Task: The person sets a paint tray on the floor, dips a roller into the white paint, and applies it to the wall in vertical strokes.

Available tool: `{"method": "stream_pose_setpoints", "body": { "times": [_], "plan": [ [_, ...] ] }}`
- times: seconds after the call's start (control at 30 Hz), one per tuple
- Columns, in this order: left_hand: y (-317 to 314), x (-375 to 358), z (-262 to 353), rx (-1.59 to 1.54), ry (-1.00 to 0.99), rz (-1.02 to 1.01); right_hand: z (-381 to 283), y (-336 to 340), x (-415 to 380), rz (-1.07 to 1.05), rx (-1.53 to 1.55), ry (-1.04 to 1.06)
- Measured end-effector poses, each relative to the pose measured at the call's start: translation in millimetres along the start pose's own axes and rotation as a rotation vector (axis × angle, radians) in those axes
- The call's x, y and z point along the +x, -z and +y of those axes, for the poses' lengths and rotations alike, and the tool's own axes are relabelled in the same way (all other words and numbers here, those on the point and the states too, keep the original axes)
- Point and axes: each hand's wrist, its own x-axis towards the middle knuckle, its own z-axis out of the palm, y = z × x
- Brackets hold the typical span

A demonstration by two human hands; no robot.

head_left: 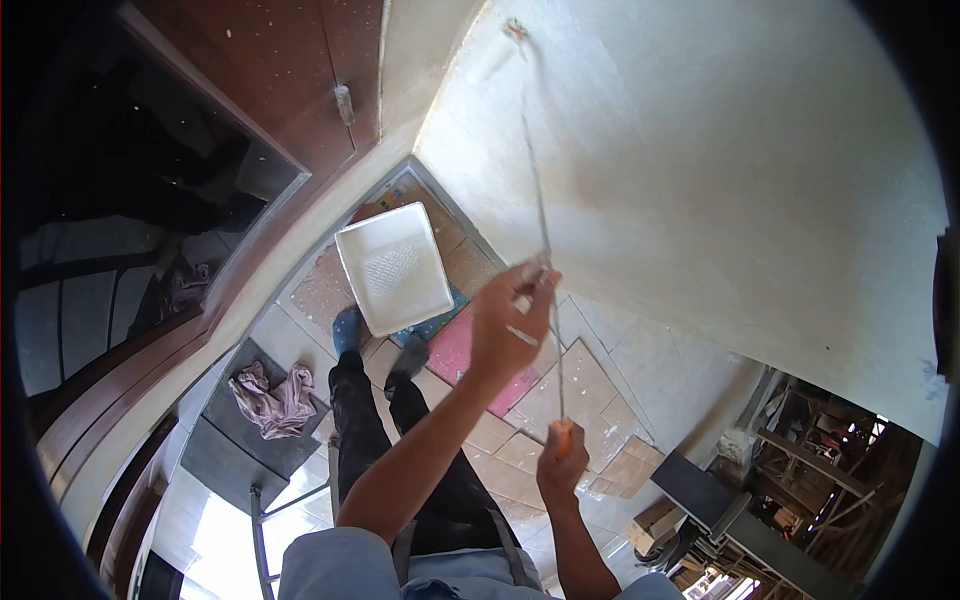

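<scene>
A long-handled paint roller slants up toward the pale wall (690, 170). Its thin metal rod (532, 165) runs down to an orange handle (565, 440). My left hand (512, 318) is closed around the middle of the rod, with a pale mark on one finger. Lower down, my right hand (562, 468) wraps the orange handle. The roller's far end (514, 30) is at the wall near the top of the view; its whitish head is hard to make out against the wall. A white paint tray (428, 225) with a textured bottom lies on the floor beyond my feet.
Cardboard pieces (590, 385) and a pink sheet (470, 352) cover floor tiles. A crumpled cloth (272, 400) lies on a dark surface at left, near a metal frame (262, 530). A brown door (290, 60) borders the wall. Wooden items (815, 470) are stacked at lower right.
</scene>
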Motion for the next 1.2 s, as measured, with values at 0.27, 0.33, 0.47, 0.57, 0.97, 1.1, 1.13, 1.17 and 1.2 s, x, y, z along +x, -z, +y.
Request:
{"method": "stream_pose_setpoints", "body": {
  "times": [0.27, 0.33, 0.47, 0.57, 0.97, 1.1, 1.13, 1.17, 1.2],
  "plan": [
    [3.9, 24.6, 5.6, -0.090, -0.026, 0.057, -18.6, 2.8, 19.1, 0.002, -0.029, 0.049],
    [4.3, 12.9, 6.8, -0.022, 0.016, 0.006, -19.7, 8.1, 12.7, -0.036, -0.028, -0.008],
    [-2.4, -1.6, -4.8, -0.050, -0.016, 0.004, -0.8, 10.3, -7.1, 0.017, -0.055, 0.030],
    [8.3, 16.3, 2.5, 0.012, -0.037, 0.014, -26.4, 0.4, 16.6, -0.010, 0.013, 0.006],
    [5.4, 22.8, -3.6, -0.045, -0.082, 0.107, -19.5, -17.1, 32.2, -0.054, -0.001, -0.015],
    [-0.3, 15.0, -8.2, -0.094, -0.066, 0.094, 0.7, -5.9, 25.5, -0.058, -0.002, 0.032],
    [-5.1, 7.3, -7.3, -0.107, -0.053, 0.081, 0.0, 4.1, 23.1, -0.089, -0.010, -0.016],
    [-10.5, 1.7, -5.8, -0.122, -0.047, 0.073, 8.0, 11.5, 22.4, -0.066, -0.020, 0.026],
    [-18.0, -3.2, -8.5, -0.168, -0.087, 0.094, 18.8, 17.4, 20.7, -0.044, -0.027, 0.068]
  ]
}}
